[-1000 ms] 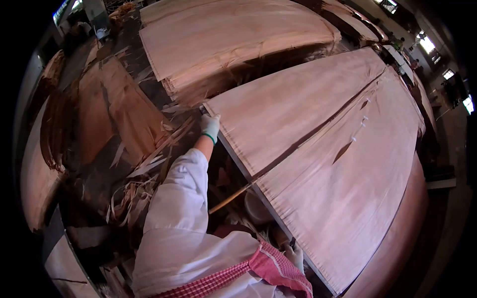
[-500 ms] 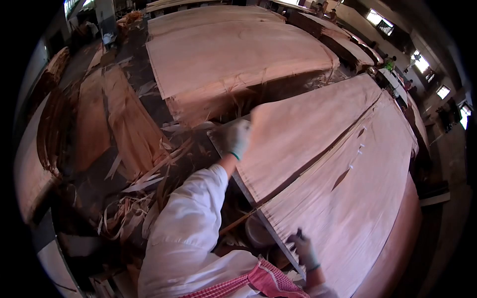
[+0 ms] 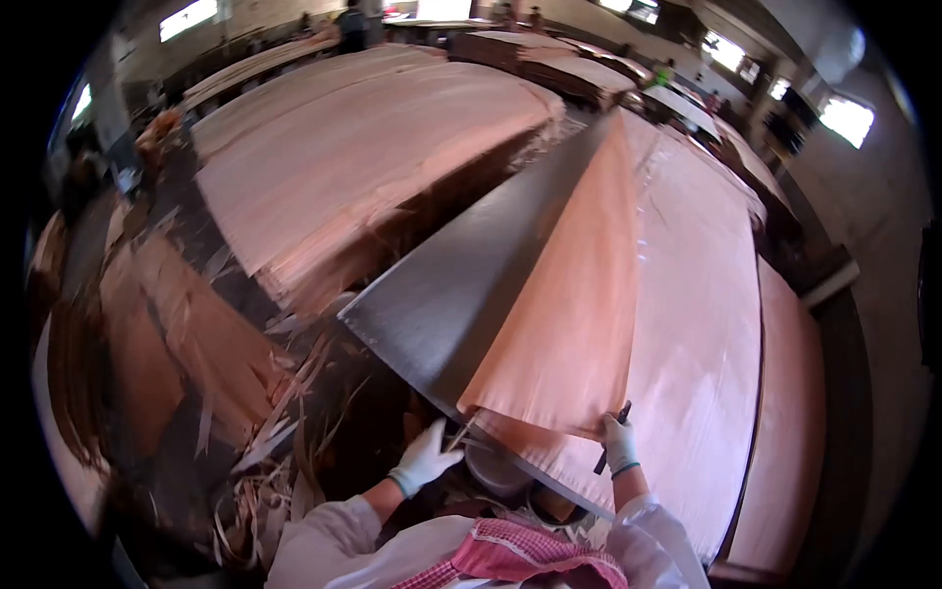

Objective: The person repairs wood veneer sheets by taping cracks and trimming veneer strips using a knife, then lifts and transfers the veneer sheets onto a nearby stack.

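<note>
Two gloved hands at the near side of the bench (image 3: 442,285). Your right hand (image 3: 620,444) grips a dark tool (image 3: 600,462), fingers closed around it, at the near right corner of the orange sheet (image 3: 574,304). The tool points roughly along your forearm, presumably so the same hand can steady the corner without setting it down; whether any finger pinches the sheet, cannot tell.

Your left hand (image 3: 422,459) is at the near end of a thin stick (image 3: 469,426) by the bench edge; finger closure on it unclear.

Orange sheet: on the bench, narrow at the far end, wide at the near, partly over the pale sheet (image 3: 697,294) to its right. The overlap likely lets the lower layer bear its weight. Bare bench shows to its left. A bowl (image 3: 496,473) sits below the near edge, probably to be within reach.
</note>
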Motion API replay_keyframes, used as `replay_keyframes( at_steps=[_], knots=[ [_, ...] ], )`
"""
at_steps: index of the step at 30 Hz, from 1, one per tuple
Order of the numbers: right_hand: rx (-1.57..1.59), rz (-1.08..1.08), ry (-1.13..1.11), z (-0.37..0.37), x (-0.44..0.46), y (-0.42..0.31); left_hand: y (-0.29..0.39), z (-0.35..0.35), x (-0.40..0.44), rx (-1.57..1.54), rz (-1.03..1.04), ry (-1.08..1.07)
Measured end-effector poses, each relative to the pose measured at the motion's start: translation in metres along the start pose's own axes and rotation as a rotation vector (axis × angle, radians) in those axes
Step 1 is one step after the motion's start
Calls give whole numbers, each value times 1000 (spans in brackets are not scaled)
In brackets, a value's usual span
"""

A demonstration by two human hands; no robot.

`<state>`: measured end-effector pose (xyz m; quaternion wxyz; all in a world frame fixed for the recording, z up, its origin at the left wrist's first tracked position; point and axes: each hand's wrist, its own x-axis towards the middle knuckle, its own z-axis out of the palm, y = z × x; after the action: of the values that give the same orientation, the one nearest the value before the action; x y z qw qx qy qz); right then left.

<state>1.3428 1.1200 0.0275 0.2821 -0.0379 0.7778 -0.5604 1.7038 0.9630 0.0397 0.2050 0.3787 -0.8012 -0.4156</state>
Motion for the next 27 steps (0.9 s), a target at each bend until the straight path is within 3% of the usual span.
replay_keyframes(
  at_steps=[1, 2, 4, 6, 8, 10, 12, 14, 15, 19, 20, 21, 22, 24, 27],
  knots=[
    [41, 11, 33, -21, 8, 20, -39, 13, -14, -374, -339, -459],
    [81, 18, 68, -36, 10, 32, -84, 39, -28, -705, -589, -706],
    [92, 35, 108, -53, 14, 54, -30, 22, -32, -775, -792, -809],
    [84, 50, 118, -65, -1, 59, -14, 24, -24, -1194, -746, -873],
    [54, 63, 99, -52, -21, 52, 4, 25, -8, -1231, -615, -761],
    [-101, 136, -53, -43, -22, 63, 6, 31, 13, -989, -537, -656],
    [-296, 167, -338, -35, -57, 22, 25, 27, 33, -583, -476, -516],
    [-713, 13, -502, -36, -67, 3, 38, 31, 36, -463, -379, -451],
    [-681, -41, -402, -37, -88, -22, 78, 23, 28, -358, -383, -429],
    [-111, -235, -267, -38, -94, -3, 142, 87, -23, -159, -299, -424],
    [-9, -316, -243, -36, -96, 6, 133, 124, -37, -18, -65, -390],
    [-71, -344, -220, -42, -99, 13, 124, 161, -52, 138, 160, -314],
    [-243, -395, -84, -56, -115, 5, 141, 187, -71, 63, 156, -359],
    [-228, -283, 265, -81, -122, 29, 97, 299, -103, -358, 186, -327],
    [-137, -330, 409, -164, -119, 63, 217, 300, -146, -114, 301, -515]
  ],
)
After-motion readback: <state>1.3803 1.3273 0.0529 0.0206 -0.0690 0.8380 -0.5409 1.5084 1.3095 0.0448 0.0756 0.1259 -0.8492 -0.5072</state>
